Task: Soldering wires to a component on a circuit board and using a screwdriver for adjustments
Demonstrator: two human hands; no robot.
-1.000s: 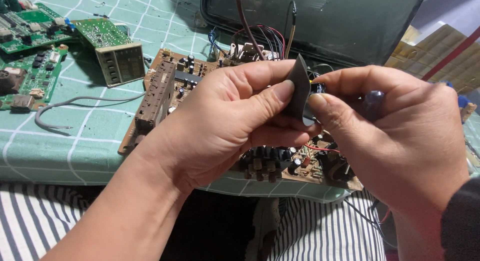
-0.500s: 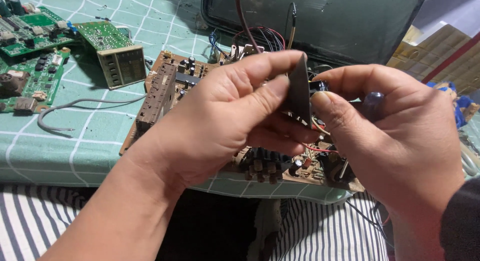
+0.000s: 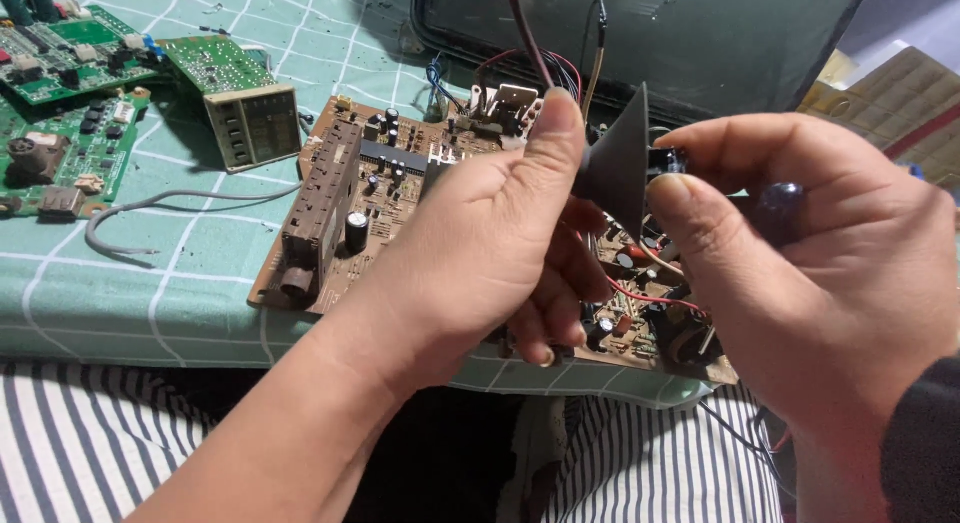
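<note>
Above the brown circuit board [image 3: 400,183], your left hand [image 3: 490,243] and right hand [image 3: 820,273] pinch a dark flat plate [image 3: 618,163]; keep fingers tight, edges only.

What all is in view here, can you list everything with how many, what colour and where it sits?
dark plate: one, dark grey, thin and flat, pinched between both hands above the brown board
brown circuit board: one, brown with black parts and red wires, on the table under the hands
green circuit boards: at least three, green, upper left of the table
grey wire: one, grey, loose, left of the brown board
dark screen: one, black, behind the brown board
tablecloth: one, pale green with white grid lines, over the table
striped cloth: white and dark stripes, bottom edge
left hand: one, gripping the plate
right hand: one, dark sleeve, gripping the plate
</note>
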